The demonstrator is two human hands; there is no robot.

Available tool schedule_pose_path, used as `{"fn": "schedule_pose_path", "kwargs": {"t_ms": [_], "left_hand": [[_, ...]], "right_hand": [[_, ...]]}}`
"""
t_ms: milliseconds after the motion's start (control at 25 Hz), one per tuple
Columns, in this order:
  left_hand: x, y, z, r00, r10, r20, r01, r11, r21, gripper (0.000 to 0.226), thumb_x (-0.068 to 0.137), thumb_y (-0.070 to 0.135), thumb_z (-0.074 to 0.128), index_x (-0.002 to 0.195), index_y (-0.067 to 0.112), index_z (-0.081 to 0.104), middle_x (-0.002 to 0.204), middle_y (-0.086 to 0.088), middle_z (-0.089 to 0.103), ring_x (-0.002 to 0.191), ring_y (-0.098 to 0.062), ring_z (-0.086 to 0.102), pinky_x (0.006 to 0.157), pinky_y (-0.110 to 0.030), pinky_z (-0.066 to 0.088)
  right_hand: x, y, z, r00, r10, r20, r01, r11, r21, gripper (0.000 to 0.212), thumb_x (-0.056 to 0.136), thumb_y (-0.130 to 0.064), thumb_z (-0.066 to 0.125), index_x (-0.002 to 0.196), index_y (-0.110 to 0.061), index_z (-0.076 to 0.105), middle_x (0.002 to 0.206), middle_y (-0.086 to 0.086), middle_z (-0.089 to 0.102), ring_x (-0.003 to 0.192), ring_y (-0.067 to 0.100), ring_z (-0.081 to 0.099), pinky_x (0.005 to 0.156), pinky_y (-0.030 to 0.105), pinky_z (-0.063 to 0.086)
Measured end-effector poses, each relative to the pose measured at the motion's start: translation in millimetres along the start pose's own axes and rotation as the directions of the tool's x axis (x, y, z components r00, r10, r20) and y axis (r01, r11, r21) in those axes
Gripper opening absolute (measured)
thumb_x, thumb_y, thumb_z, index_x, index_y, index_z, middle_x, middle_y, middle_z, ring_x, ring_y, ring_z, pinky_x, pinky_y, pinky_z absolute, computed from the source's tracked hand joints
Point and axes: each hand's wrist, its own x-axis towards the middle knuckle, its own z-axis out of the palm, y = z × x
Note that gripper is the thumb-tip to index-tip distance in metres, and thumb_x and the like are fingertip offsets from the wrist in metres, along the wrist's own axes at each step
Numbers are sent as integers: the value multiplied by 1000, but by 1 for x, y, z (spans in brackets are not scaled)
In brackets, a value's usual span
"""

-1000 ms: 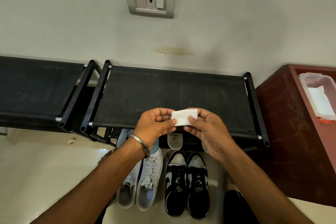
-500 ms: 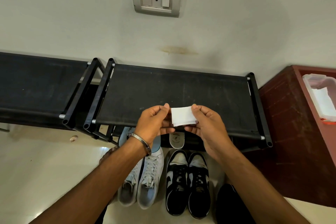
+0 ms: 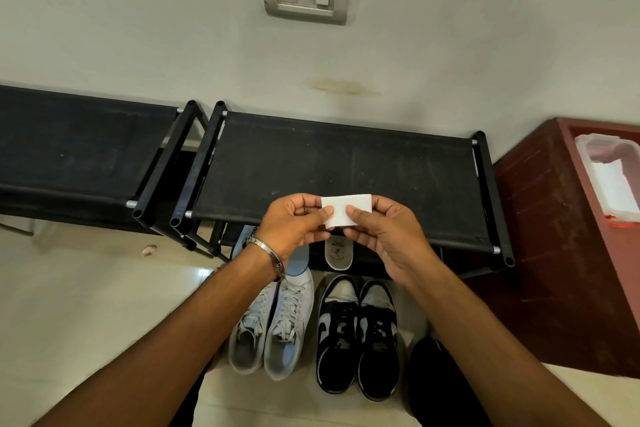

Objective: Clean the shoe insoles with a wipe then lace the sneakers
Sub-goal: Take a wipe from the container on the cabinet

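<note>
You hold a small folded white wipe (image 3: pixel 347 211) between both hands, out in front of you above the front edge of the black fabric rack (image 3: pixel 332 170). Your left hand (image 3: pixel 294 225) pinches the wipe's left edge, thumb on the near face and fingers curled behind it. Your right hand (image 3: pixel 384 236) pinches the right side the same way, thumb tip pressed on the near face. A metal bracelet (image 3: pixel 268 251) sits on your left wrist.

Directly below the wipe, a pale insole (image 3: pixel 338 253) pokes out from under the rack. Just below your left hand a light blue insole (image 3: pixel 297 262) shows beside the wrist. Further below the grip, on the floor, stand a pair of white sneakers (image 3: pixel 273 326) under your left forearm and a pair of black-and-white sneakers (image 3: pixel 358 333) to their right. Well off to the right of your right hand, a clear plastic box (image 3: pixel 609 180) rests on a red-brown cabinet (image 3: pixel 554 253).
</note>
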Motion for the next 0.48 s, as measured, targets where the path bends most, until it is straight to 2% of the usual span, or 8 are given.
{"fn": "schedule_pose_path", "kwargs": {"t_ms": [160, 240, 360, 480], "left_hand": [[-7, -9, -6, 995, -24, -101, 20, 999, -41, 7, 88, 4, 67, 92, 10, 69, 73, -2, 72, 62, -8, 68, 56, -20, 56], [-15, -22, -12, 985, -92, -143, 90, 996, -19, 4, 92, 10, 65, 91, 13, 68, 76, -2, 71, 58, -6, 66, 53, -19, 54], [-26, -50, -22, 960, -217, -176, 232, 971, 66, 9, 97, 14, 58, 90, 15, 64, 79, -2, 67, 59, -8, 62, 53, -20, 51], [-38, -72, -35, 930, -294, -221, 321, 943, 94, 10, 99, 13, 51, 98, 12, 61, 78, -2, 64, 61, -12, 57, 54, -22, 46]], "right_hand": [[-9, 2, 2, 995, 44, -84, -35, 994, 108, 7, 90, -4, 67, 94, -9, 68, 86, 8, 74, 78, 18, 68, 67, 26, 57], [-18, 7, 1, 991, 70, -111, -53, 987, 155, 6, 92, -5, 63, 95, -9, 65, 89, 9, 72, 80, 19, 68, 71, 29, 56], [-35, 16, 1, 987, 95, -127, -70, 979, 192, 7, 94, -3, 59, 98, -9, 62, 95, 11, 71, 90, 23, 69, 86, 36, 56], [-50, 26, 1, 983, 120, -142, -92, 978, 190, 13, 94, -2, 59, 105, -8, 62, 102, 13, 70, 93, 25, 69, 80, 35, 58]]}}
